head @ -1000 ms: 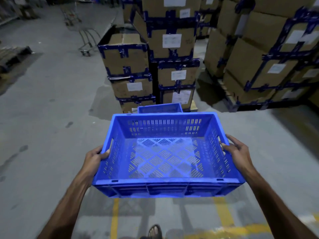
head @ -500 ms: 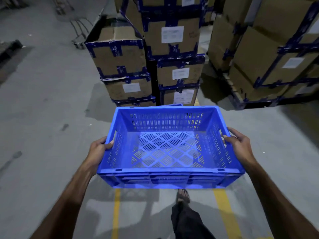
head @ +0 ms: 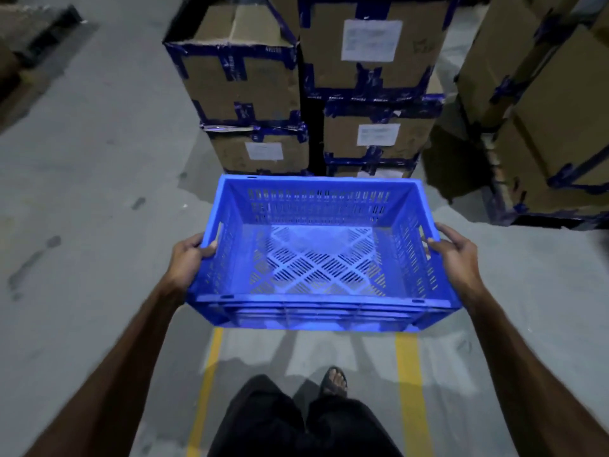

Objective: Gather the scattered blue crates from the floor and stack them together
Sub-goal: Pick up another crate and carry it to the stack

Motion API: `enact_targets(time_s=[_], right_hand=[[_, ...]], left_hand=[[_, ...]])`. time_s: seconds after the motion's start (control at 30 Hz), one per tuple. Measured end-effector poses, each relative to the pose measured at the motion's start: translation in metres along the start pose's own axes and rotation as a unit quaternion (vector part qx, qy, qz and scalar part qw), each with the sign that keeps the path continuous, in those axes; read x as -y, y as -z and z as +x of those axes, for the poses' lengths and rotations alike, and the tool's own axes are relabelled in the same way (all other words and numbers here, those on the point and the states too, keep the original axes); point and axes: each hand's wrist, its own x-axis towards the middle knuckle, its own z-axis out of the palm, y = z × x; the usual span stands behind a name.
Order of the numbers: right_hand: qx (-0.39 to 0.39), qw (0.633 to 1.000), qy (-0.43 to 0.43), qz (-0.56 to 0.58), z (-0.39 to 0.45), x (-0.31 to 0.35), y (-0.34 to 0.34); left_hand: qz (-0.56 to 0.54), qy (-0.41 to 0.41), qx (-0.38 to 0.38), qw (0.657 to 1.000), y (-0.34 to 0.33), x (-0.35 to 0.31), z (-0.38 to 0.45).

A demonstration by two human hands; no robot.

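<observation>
Between both hands, a blue crate [head: 321, 255] hangs level, long axis crosswise; left hand [head: 189, 258] and right hand [head: 456, 258] each grip an end rim.

A grey concrete floor [head: 99, 199] with dark stains fills the scene. Two yellow painted lines [head: 408, 384] run along it toward the viewer. Stacks of cardboard boxes [head: 250, 90] bound with blue tape stand on the floor ahead. More taped boxes [head: 557, 133] sit on a pallet at right. One sandalled foot [head: 334, 380] rests between the lines.
</observation>
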Motion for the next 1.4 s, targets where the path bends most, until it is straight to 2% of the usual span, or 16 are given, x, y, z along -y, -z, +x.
enact_targets(time_s=[0.17,0.5,0.9,1.13,1.4], right_hand=[[0.019,0.999,-0.014,-0.022,0.049,-0.001,-0.016],[0.008,0.997,-0.046,-0.063,0.124,-0.019,-0.058],[-0.019,0.994,-0.058,-0.093,0.233,-0.060,-0.137],[0.002,0.992,-0.032,-0.123,0.293,-0.091,-0.177],[-0.024,0.992,-0.005,-0.125,0.354,-0.131,-0.195]], left_hand=[[0.003,0.026,-0.014,1.000,-0.014,0.000,0.037],[0.017,0.041,0.022,0.999,-0.036,0.004,0.147],[0.008,0.063,0.043,0.997,-0.060,0.055,0.301],[0.026,0.052,0.035,0.998,-0.082,0.092,0.384],[0.046,0.005,0.036,0.998,-0.108,0.109,0.450]])
